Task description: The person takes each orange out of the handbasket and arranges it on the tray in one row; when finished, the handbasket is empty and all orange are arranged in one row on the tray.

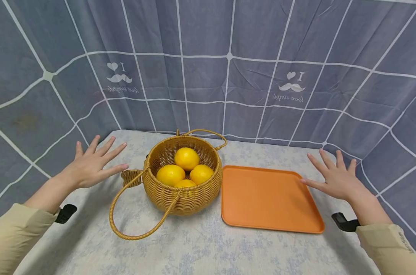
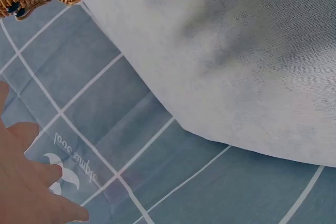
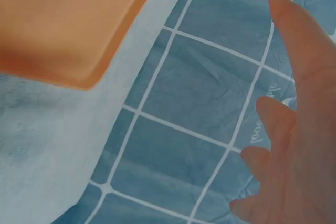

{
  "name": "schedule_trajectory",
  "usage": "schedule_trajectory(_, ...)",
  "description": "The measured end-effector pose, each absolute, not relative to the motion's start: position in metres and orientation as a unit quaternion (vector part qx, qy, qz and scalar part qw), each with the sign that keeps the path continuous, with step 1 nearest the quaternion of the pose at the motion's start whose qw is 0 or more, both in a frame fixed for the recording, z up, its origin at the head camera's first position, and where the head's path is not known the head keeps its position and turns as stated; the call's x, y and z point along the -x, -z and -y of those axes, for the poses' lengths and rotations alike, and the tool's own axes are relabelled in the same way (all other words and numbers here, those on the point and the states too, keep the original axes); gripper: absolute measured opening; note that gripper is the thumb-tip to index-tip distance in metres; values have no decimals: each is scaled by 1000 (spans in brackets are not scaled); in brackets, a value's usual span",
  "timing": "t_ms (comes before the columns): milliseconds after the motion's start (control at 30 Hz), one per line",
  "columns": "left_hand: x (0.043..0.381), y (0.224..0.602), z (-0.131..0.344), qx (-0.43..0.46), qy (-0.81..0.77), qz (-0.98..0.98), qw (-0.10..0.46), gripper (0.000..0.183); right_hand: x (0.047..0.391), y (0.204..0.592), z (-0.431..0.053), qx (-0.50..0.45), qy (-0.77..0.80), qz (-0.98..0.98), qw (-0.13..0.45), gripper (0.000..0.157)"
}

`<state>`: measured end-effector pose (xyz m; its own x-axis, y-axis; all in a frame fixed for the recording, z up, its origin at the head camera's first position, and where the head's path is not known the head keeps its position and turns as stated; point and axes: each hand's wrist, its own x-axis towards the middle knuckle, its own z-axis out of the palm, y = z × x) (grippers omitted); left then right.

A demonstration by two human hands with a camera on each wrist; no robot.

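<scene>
A round wicker basket (image 1: 182, 202) holds several yellow lemons (image 1: 170, 175). One of its loop handles leans out to the front left and the other to the back right. My left hand (image 1: 92, 165) is spread wide left of the basket, holding nothing, its thumb near the basket's small woven tail. To the basket's right lies an orange rectangular tray (image 1: 270, 198) with nothing on it. My right hand (image 1: 338, 177), also spread and holding nothing, is at the tray's right, its thumb tip overlapping the tray's edge in the head view.
A pale table with a blue-patterned cloth (image 1: 208, 248) lies under everything. Blue-grey curtains (image 1: 204, 80) with white grid lines enclose the back and both sides. Dark wrist straps (image 1: 66, 214) sit at the cuffs of both beige sleeves (image 1: 20, 233).
</scene>
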<state>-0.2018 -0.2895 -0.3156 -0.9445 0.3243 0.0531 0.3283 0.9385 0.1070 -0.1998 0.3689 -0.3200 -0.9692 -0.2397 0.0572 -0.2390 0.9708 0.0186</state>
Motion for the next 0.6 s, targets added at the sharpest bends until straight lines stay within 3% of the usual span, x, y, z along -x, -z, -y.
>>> schedule_trajectory(300,198,312,284,188,121,974,33,67,207,308,-351,-154,-43,987,0,92)
schedule_trajectory(600,197,308,268,221,280,933,41,62,221,291,-311,-218,-141,966,-7,87)
